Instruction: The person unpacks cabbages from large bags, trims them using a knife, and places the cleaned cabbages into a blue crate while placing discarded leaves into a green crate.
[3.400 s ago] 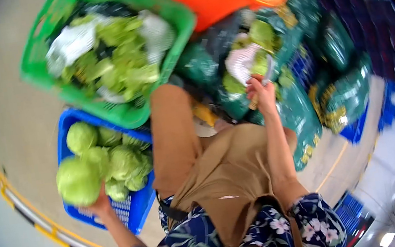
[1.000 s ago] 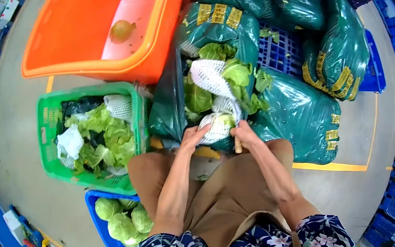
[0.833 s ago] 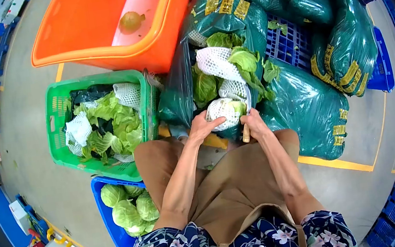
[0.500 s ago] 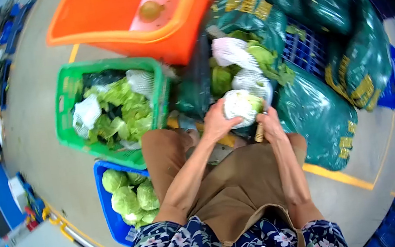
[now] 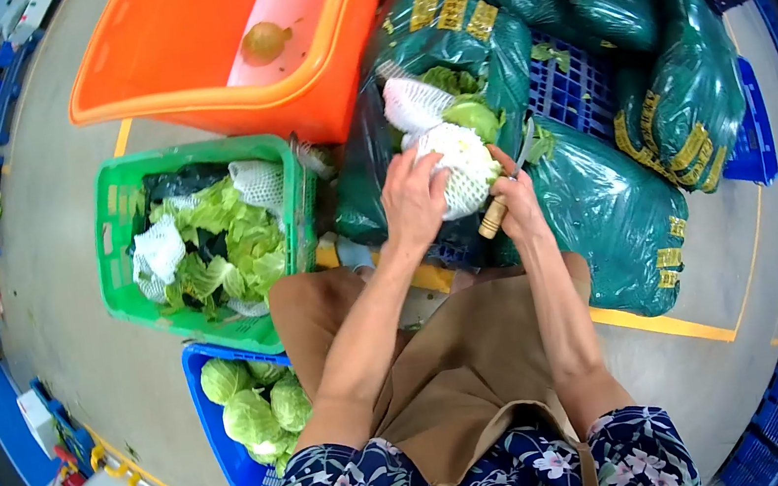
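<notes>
A cabbage in a white foam net (image 5: 456,170) is between my hands, over an opened green plastic bag (image 5: 462,54). My left hand (image 5: 415,198) grips the netted cabbage from its left side, fingers bent over the net. At its right, my right hand (image 5: 517,197) is closed round a knife with a wooden handle (image 5: 493,218); its blade points up and away. My right fingertips are at the cabbage's edge. Another white net (image 5: 414,103) and a pale green cabbage (image 5: 473,118) lie just beyond in the bag.
A green crate (image 5: 193,332) holds loose leaves and nets. Below it, a blue crate (image 5: 231,464) contains several bare cabbages. An orange tub (image 5: 219,98) stands at the upper left. Full green bags (image 5: 604,213) lie to the right, around a blue grid crate (image 5: 571,88).
Since the earliest frame, my left hand has left a bare cabbage at the blue crate and now holds a netted one. Most recently, both hands have moved up over the bag, turning the cabbage.
</notes>
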Tool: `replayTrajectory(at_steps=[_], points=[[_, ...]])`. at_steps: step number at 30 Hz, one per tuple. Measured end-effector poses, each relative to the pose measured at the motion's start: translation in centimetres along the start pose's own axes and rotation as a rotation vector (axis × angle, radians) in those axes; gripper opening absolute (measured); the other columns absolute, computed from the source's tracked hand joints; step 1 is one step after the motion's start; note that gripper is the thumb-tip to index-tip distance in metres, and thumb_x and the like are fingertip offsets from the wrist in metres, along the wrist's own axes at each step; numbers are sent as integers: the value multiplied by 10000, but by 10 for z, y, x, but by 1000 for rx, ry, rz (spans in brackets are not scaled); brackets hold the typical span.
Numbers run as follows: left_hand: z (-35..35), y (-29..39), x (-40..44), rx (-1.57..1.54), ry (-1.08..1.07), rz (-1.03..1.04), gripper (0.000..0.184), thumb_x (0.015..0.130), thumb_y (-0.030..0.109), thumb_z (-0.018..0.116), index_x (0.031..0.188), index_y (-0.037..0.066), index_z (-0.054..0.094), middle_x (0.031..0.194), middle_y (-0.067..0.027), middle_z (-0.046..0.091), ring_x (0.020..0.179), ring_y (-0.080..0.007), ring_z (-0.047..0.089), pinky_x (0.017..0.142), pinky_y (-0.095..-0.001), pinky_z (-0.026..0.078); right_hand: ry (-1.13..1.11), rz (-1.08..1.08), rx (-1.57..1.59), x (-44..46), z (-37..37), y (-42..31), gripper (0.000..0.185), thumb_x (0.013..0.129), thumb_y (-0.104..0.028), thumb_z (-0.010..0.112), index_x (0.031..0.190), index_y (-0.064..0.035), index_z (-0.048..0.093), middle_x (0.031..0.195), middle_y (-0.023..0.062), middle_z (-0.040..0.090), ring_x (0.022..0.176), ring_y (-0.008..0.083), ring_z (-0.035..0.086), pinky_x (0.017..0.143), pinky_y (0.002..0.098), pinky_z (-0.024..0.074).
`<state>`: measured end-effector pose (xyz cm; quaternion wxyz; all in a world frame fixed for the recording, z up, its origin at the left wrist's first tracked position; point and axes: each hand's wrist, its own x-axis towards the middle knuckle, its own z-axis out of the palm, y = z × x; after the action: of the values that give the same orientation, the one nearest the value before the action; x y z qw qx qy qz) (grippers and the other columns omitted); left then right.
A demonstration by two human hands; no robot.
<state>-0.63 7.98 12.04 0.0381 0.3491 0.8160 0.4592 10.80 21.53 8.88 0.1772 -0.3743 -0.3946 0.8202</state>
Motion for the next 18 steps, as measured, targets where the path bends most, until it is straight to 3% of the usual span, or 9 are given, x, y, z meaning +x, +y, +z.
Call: replayTrajectory(at_steps=[2, 5, 8, 9, 12, 13, 16, 17, 18], points=[[21, -19, 29, -14, 4, 93, 200, 809, 142, 666, 967, 20, 665, 973, -165, 650, 912, -358, 615, 787, -409, 494, 70, -6, 60, 16, -6, 8, 762, 644, 75, 444, 1401, 45, 367, 1250, 160, 532, 1089, 230, 551, 932, 306, 450], [68, -64, 58, -81, -41, -163, 230, 846, 197, 617, 945, -9, 647, 790, -188, 652, 780, -358, 640, 697, -398, 493, 204, 66, -85, 32, -13, 15, 775, 682, 71, 485, 1437, 25, 314, 1267, 144, 520, 1100, 229, 530, 947, 302, 410], [119, -130, 56, -153, -48, -309, 232, 859, 190, 602, 947, -21, 645, 754, -177, 654, 727, -283, 653, 669, -389, 483, 171, -75, -246, 35, -21, 20, 615, 852, -20, 534, 1428, 18, 324, 1306, 111, 508, 1145, 203, 500, 990, 311, 374], [141, -159, 47, -279, -158, -467, 267, 896, 206, 587, 995, -37, 639, 837, -142, 679, 776, -238, 648, 714, -371, 493, 124, -185, -408, 47, -40, 33, 544, 911, -82, 537, 1415, -4, 348, 1307, 91, 510, 1161, 188, 486, 1006, 310, 361], [196, -187, 26, -1122, 101, -952, 255, 905, 187, 591, 1041, -25, 627, 980, -136, 684, 857, -264, 640, 777, -371, 498, 34, -168, -430, 59, -67, 26, 555, 914, -72, 550, 1415, -4, 320, 1280, 118, 533, 1148, 194, 507, 988, 312, 379], [190, -178, 28, -1284, 126, -1024, 273, 939, 184, 551, 1105, -27, 602, 1067, -110, 659, 915, -247, 626, 827, -357, 493, 15, -199, -448, 58, -70, 25, 527, 950, -160, 525, 1421, -21, 334, 1287, 118, 533, 1158, 203, 507, 991, 321, 382], [180, -175, 29, -1693, 31, -1065, 301, 939, 207, 552, 1134, -19, 592, 1052, -123, 666, 921, -236, 632, 832, -349, 498, 143, -347, -753, 71, -83, 45, 513, 978, -256, 471, 1418, -19, 354, 1285, 128, 536, 1149, 220, 520, 1015, 330, 361], [176, -179, 32, -1623, 46, -1118, 318, 930, 228, 567, 1120, -26, 602, 1092, -121, 661, 969, -236, 632, 831, -370, 496, 193, -440, -882, 76, -85, 51, 502, 984, -325, 423, 1422, -84, 379, 1260, 157, 546, 1050, 271, 585, 852, 352, 499], [170, -185, 37, -1259, -40, -1067, 297, 921, 221, 580, 1089, -21, 622, 1075, -123, 667, 949, -235, 637, 815, -365, 497, 182, -268, -781, 79, -90, 54, 513, 979, -352, 432, 1421, -95, 384, 1227, 149, 552, 963, 249, 598, 752, 343, 514]])
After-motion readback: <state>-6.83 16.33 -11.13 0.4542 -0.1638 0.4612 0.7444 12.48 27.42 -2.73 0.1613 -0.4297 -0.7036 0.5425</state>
